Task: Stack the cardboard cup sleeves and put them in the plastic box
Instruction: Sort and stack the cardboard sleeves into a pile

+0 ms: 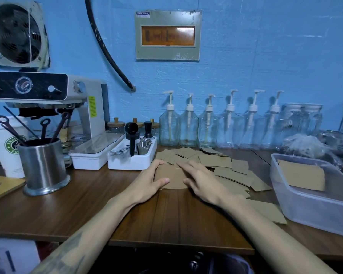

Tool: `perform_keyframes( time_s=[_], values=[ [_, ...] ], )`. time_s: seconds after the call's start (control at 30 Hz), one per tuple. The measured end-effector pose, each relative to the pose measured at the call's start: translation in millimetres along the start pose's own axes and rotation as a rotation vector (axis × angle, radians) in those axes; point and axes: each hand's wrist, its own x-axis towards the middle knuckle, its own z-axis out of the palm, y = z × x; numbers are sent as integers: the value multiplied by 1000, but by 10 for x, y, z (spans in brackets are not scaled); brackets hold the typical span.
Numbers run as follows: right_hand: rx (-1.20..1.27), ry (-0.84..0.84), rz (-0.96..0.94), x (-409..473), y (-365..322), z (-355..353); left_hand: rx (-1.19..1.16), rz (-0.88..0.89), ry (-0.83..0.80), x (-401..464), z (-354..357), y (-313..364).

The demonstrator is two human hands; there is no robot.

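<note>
A: Where are the hands?

B: Both sit at the middle of the brown wood-grain table (71, 210), on a small pile of flat brown cardboard cup sleeves (171, 177). The left hand (150, 179) holds the pile's nine o'clock edge, fingers curved over its far corner and thumb lying along the near edge. The right hand (201, 181) lies at the three o'clock side, fingers straight and slightly spread, pointing toward eleven o'clock and pressing flat on the top sleeve.

A: And the rest of the sleeves?

B: A loose scatter of brown cardboard sleeves (216, 161) spreads from twelve o'clock of the hands round to four o'clock, overlapping untidily. One single flat sleeve (269, 211) lies at four o'clock under the right forearm, next to the box.

A: The box?

B: The clear rectangular plastic box (313, 206) stands at three o'clock, at the table's right edge, with a flat stack of brown sleeves (303, 177) already inside it.

A: Anything else nearby?

B: At ten o'clock, a white rectangular tray of metal coffee tools (127, 162), touching the far edge of the scatter. Further toward nine o'clock, a shiny steel cup holding dark long-handled spoons (43, 165), and behind it a cream espresso machine (67, 99). At twelve to one o'clock, a row of clear glass pump bottles (208, 127) lines the blue wall.
</note>
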Motion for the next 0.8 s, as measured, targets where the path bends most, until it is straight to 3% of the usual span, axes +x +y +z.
perform_keyframes(
  time_s=[0.17, 0.33, 0.43, 0.53, 0.67, 0.8],
  values=[
    [99, -14, 35, 31, -10, -78, 10, -2, 22, 7, -2, -14],
    [202, 18, 225, 2, 223, -298, 6, -29, 25, 19, -9, -60],
    [28, 77, 407, -132, 488, -325, 2, -31, 25, 33, -2, -67],
    [-183, -41, 566, -253, 667, -342, -2, -28, 30, 38, 6, -70],
    [-156, -130, 701, -305, 709, -354, -8, -9, 35, 30, 7, -48],
    [-80, -70, 679, -294, 734, -340, -9, -9, 42, 26, -4, -35]
  ],
)
